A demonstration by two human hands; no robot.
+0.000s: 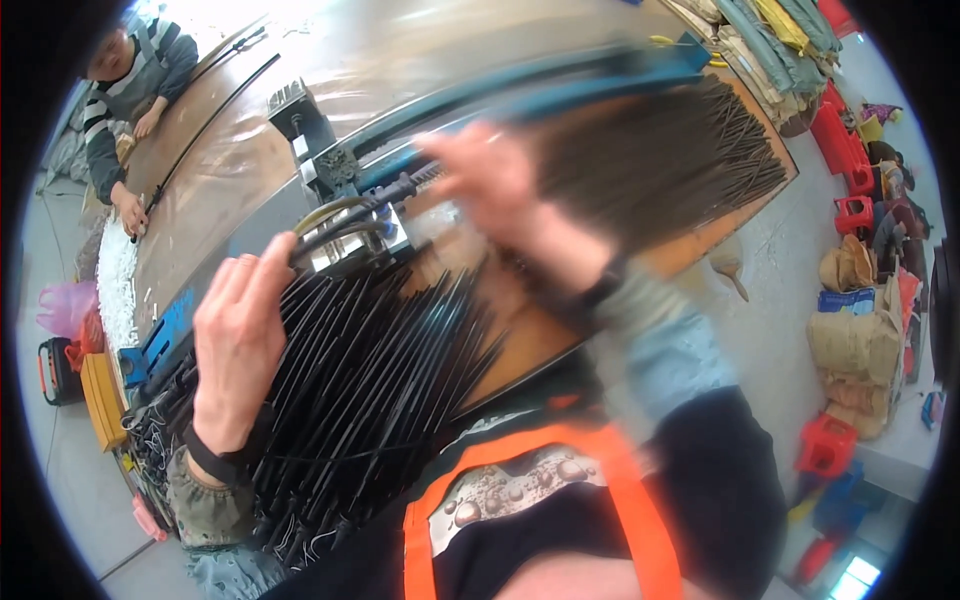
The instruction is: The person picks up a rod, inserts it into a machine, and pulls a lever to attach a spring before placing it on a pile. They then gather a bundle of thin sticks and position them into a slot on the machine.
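Observation:
My left hand (238, 335) is closed around the end of a dark rod (350, 220), thumb and fingers wrapped on it. That rod slants up and right across a small metal fixture (330, 170) on the bench. My right hand (485, 178) is over the bench just past the rod's far end, smeared by motion, so its fingers and any hold cannot be made out. Below the fixture lies a bundle of thin black rods (370, 370), spread beside my left wrist. Farther right, another large stack of dark rods (640, 160) lies lengthwise.
Long blue rails (560, 100) run across the bench behind the stack. A co-worker (130, 90) sits at the far left, a hand near a long black rod (215, 120). White bits (117, 275) lie by the left edge. Red crates and sacks (855, 340) stand on the floor at right.

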